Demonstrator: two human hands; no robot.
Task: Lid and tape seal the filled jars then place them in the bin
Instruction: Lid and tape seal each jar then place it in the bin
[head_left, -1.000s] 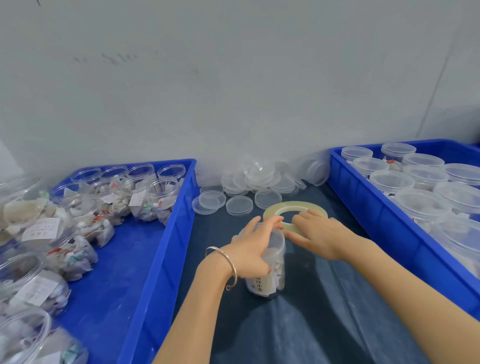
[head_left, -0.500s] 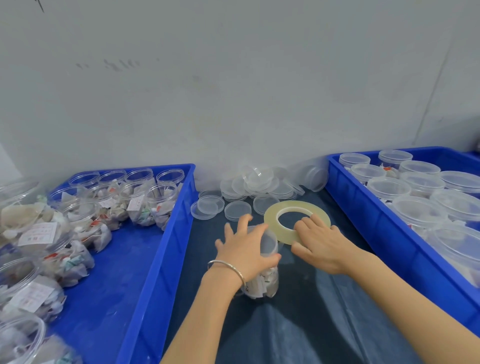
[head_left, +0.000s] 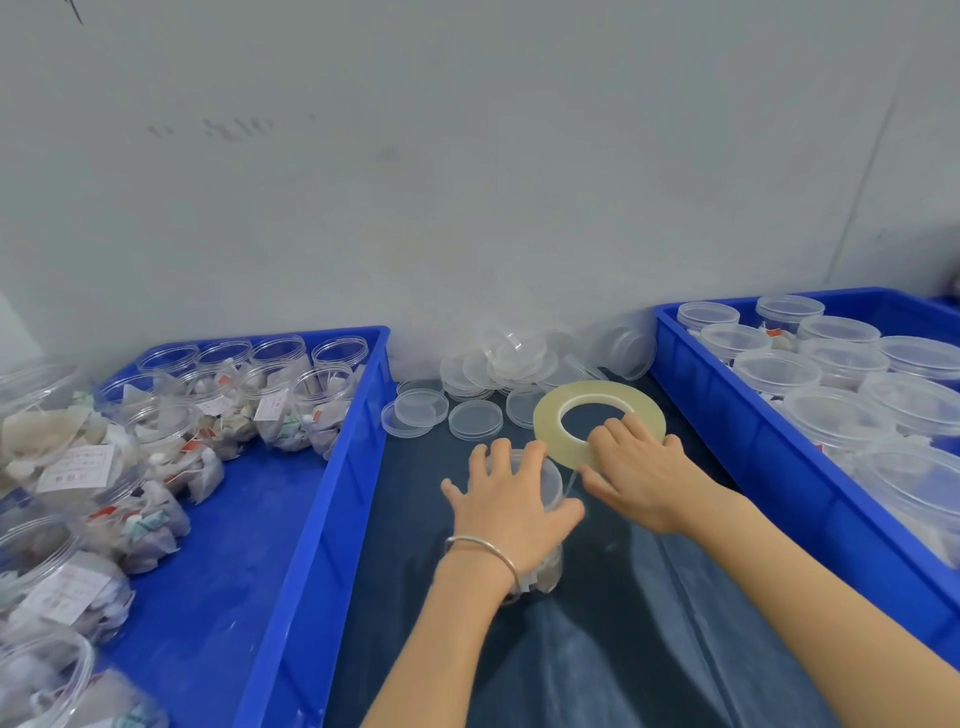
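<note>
Clear plastic jar, filled and lidded, stands on the counter under the gripping left hand. Just beside it, the right hand holds the tape roll, a strand reaching the lid; sealing seems just begun, binning remains.

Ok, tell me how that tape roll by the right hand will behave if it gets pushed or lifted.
The tape roll lies flat, so it will probably slide rather than roll. It is a thin, wide ring and likely light. A strand seems to run from it toward the jar under the left hand, so lifting it may tug that jar.
</note>
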